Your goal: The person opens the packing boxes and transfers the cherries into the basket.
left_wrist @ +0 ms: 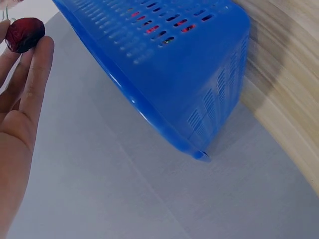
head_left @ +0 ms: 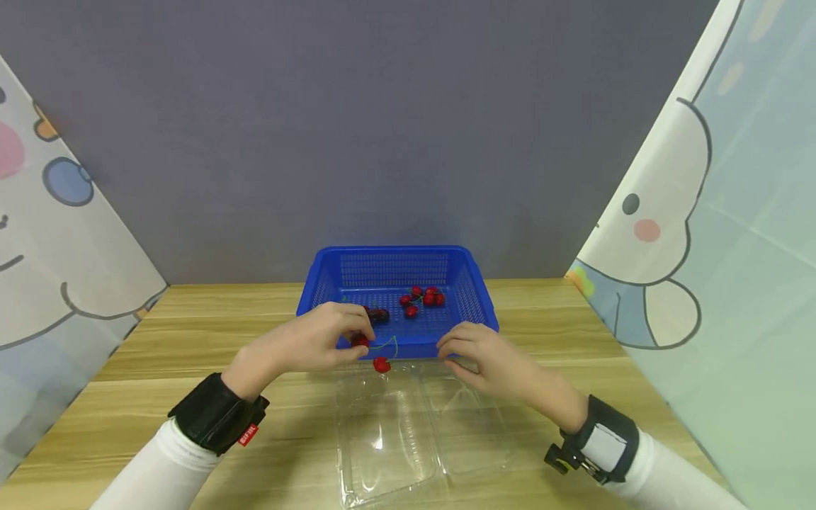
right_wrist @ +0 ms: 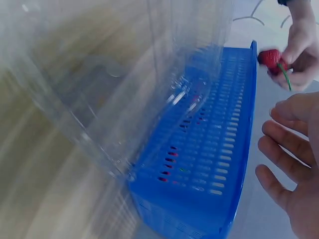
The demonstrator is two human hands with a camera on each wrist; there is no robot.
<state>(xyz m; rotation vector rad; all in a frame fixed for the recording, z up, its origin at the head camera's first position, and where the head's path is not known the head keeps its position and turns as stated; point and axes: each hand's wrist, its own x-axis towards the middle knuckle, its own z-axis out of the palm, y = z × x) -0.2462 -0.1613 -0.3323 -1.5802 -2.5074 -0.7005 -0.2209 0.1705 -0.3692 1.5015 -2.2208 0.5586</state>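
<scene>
My left hand [head_left: 319, 336] pinches a red cherry [head_left: 360, 341] over the front left of a blue basket [head_left: 398, 350]. A green stem runs from it to a second cherry [head_left: 382, 365], which hangs over the clear plastic box's far edge. In the left wrist view the held cherry [left_wrist: 25, 35] looks dark and glossy at the fingertips. Near the basket's front right corner, my right hand [head_left: 487, 358] holds nothing, its fingers loosely bent and parted. The open clear plastic box [head_left: 382, 453] lies flat in front of the basket.
Inside the basket, several red cherries [head_left: 428, 297] are grouped at the right, with darker ones [head_left: 379, 314] at the left. A wooden tabletop [head_left: 223, 319] lies beneath. Behind rises a grey panel [head_left: 382, 142], flanked by cartoon-printed side panels [head_left: 663, 234].
</scene>
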